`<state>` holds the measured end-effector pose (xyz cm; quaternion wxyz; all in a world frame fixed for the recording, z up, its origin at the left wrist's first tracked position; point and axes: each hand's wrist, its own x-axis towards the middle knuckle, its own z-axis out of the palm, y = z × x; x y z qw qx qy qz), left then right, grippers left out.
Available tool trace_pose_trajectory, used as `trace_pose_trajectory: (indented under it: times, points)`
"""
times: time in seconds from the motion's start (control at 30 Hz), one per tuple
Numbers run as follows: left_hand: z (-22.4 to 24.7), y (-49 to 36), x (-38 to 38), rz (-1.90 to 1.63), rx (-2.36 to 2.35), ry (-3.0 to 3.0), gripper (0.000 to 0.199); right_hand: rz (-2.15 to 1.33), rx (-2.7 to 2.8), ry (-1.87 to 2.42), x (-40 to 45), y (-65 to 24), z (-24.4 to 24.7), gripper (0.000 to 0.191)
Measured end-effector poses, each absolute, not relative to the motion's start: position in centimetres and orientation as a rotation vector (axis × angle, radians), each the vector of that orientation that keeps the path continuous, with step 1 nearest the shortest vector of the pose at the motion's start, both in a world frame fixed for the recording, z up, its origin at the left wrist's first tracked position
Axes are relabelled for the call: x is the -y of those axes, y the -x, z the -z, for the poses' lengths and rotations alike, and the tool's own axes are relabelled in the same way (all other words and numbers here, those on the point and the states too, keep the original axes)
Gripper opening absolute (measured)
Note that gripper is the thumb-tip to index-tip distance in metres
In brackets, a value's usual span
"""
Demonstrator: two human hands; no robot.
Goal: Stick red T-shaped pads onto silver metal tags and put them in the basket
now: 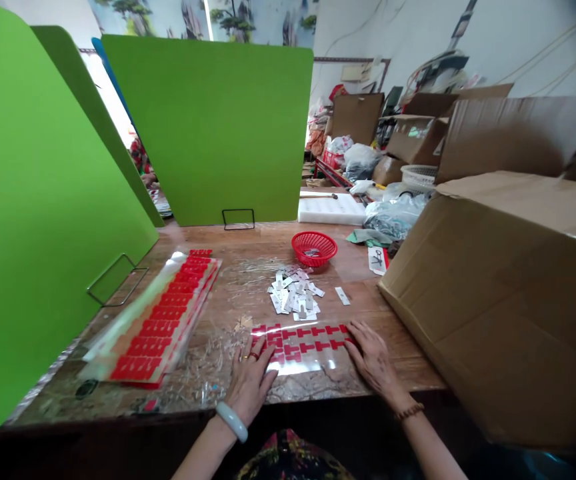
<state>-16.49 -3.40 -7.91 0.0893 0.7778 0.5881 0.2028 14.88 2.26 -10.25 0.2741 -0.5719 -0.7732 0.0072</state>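
Observation:
A clear plastic sheet with rows of red shapes [313, 347] lies flat near the table's front edge. My left hand [251, 377] rests on the sheet's left end with its fingers spread, a pale bangle at the wrist. At the sheet's right end is my right hand [374, 357], palm down, fingers apart and fingertips on the edge. Just beyond the sheet sits a loose pile of small whitish rectangular pieces [295, 293], with one single piece [342, 296] to its right. Behind the pile stands a red basket [314, 249] with a few small pieces inside.
A stack of red-printed plastic sheets [163, 320] lies at the left. Green panels [208, 127] stand behind and at the left on wire stands. A big cardboard box [493, 300] borders the right side. Thin clear scraps [208, 360] litter the table beside my left hand.

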Motion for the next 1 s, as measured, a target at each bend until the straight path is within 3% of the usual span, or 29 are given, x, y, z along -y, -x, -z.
trace_pose_trajectory:
  times: [0.3, 0.73, 1.0]
  points:
    - [8.4, 17.2, 2.4, -0.67, -1.685, -2.348, 0.038, -0.151, 1.941, 1.595, -2.9, -14.3, 8.5, 0.025]
    - [8.7, 19.1, 1.0, -0.767, -1.689, -2.534, 0.033, -0.12, 1.87, 1.811, -12.9, -13.6, 7.1, 0.013]
    - [8.5, 19.4, 0.1, -0.778, -1.689, -2.502, 0.032, -0.164, 1.907, 1.86, -14.3, -14.5, 6.9, 0.016]
